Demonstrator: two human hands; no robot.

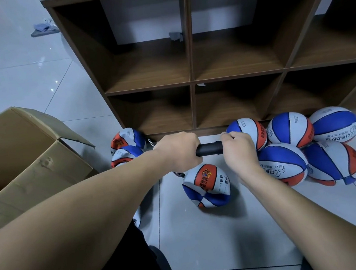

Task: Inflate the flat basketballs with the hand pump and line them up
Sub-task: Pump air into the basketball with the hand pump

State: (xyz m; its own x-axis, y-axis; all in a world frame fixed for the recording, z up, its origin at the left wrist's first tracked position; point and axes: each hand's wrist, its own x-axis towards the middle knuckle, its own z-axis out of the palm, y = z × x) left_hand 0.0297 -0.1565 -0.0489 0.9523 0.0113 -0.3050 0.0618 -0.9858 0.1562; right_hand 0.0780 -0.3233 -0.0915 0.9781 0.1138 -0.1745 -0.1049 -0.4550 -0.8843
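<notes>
Basketballs, one crumpled flat ball [206,186] on the floor before us, round ones [290,129] right beside the shelf [192,82]. Our left hand [178,153] and right hand [240,151] both curl tightly around the black pump handle [209,149].

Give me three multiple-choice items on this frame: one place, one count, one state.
1. Where is the cardboard box?
A. left of the hands
B. inside the shelf
C. right of the balls

2. How many round basketballs lie right of the right hand?
A. two
B. five
C. eight

3. What are the hands doing?
A. resting open on the floor
B. both gripping the pump handle
C. lifting a ball

Key: 1 A, the box sits open at the left edge. 2 B, five full balls cluster by the shelf unit. 3 B, the left hand and right hand curl round the black handle.
</notes>
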